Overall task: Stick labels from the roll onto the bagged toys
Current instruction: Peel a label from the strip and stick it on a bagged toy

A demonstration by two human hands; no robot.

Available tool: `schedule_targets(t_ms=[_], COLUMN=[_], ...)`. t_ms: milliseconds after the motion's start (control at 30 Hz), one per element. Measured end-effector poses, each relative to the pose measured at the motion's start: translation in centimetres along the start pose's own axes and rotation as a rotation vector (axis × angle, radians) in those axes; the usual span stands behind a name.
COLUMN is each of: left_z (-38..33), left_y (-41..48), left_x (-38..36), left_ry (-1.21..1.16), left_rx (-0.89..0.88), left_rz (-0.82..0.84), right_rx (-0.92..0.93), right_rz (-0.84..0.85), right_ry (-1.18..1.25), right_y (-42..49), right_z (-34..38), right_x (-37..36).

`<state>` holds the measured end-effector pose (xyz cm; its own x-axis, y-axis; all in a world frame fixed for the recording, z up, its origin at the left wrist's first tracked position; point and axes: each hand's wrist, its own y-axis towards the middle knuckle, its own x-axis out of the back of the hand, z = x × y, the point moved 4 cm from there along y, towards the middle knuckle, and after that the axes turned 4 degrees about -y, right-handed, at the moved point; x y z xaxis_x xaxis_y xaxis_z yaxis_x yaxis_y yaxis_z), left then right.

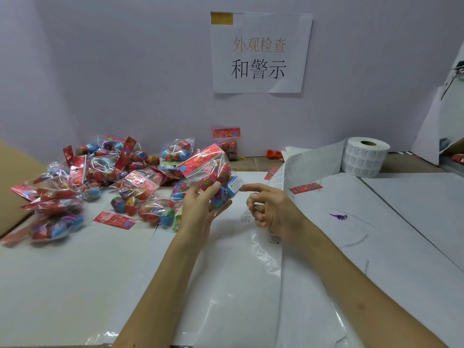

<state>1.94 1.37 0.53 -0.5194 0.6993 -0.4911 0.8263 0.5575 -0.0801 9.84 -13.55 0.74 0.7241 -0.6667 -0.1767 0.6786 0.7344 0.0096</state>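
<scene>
Your left hand (198, 212) is gripping a bagged toy (218, 172) above the desk (75, 285); your empty right hand (273, 209) is pointing one finger at its label (235, 185). It is looking light, soft and slippery, best held round the eggs (208, 181).

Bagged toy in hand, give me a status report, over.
Left hand grips bagged toy, white label on it. Right hand index fingertip at label, holding nothing. Label roll behind, nothing blocking.

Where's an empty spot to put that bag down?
Bare table in front of the toy pile, left of the left hand holding the bag. Also right of the label strip, nearer than the purple dinosaur. The pile is crowded.
</scene>
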Motion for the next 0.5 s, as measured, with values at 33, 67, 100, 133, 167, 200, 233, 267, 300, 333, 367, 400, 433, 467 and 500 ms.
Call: schedule_targets(t_ms=[33,67,100,133,167,200,233,267,300,333,367,400,433,467,500], left_z=[-0.04,-0.07,-0.08,-0.09,-0.09,-0.1,-0.12,-0.13,-0.13,-0.12,-0.12,-0.13,-0.14,-0.14,-0.13], left_y=[-0.03,-0.03,-0.05,-0.03,-0.03,-0.02,-0.01,-0.01,-0.03,-0.03,-0.04,-0.05,-0.05,-0.02,0.02], left_x=[-0.05,-0.07,-0.08,-0.09,-0.1,-0.09,-0.08,-0.05,-0.03,-0.01,0.01,0.03,0.06,0.09,0.12], left_ry=[0.002,0.005,0.009,0.014,0.018,0.024,0.029,0.032,0.035,0.041,0.052,0.068,0.081,0.09,0.099], left_rx=[-0.004,-0.005,-0.005,-0.005,-0.006,-0.009,-0.013,-0.018,-0.023,-0.03,-0.036,-0.039,-0.041,-0.043,-0.046], left_rz=[0.001,0.002,0.001,0.0,-0.001,-0.002,-0.005,-0.007,-0.008,-0.008,-0.011,-0.017,-0.026,-0.036,-0.045], right_rx=[0.005,0.008,0.011,0.014,0.017,0.02,0.024,0.028,0.032,0.036,0.037,0.037,0.038,0.04,0.042], right_rz=[-0.004,-0.009,-0.014,-0.019,-0.023,-0.028,-0.032,-0.034,-0.035,-0.036,-0.037,-0.038,-0.038,-0.035,-0.031], right_ry=[-0.011,-0.02,-0.026,-0.031,-0.035,-0.041,-0.048,-0.054,-0.062,-0.073,-0.088,-0.104,-0.117,-0.124,-0.127], right_y=[0.0,0.04,0.05,0.06,0.06,0.08,0.09,0.09,0.07,0.07,0.05,0.07,0.06,0.07,0.08], right_z=[-0.03,-0.05,-0.07,-0.06,-0.04,-0.02,-0.02,-0.01,0.0,0.0,-0.02,-0.04,-0.07,-0.07,-0.08], right_x=[0.06,0.1,0.16,0.2,0.21,0.21,0.21,0.2,0.19,0.17,0.17,0.12,0.09,0.07,0.06])
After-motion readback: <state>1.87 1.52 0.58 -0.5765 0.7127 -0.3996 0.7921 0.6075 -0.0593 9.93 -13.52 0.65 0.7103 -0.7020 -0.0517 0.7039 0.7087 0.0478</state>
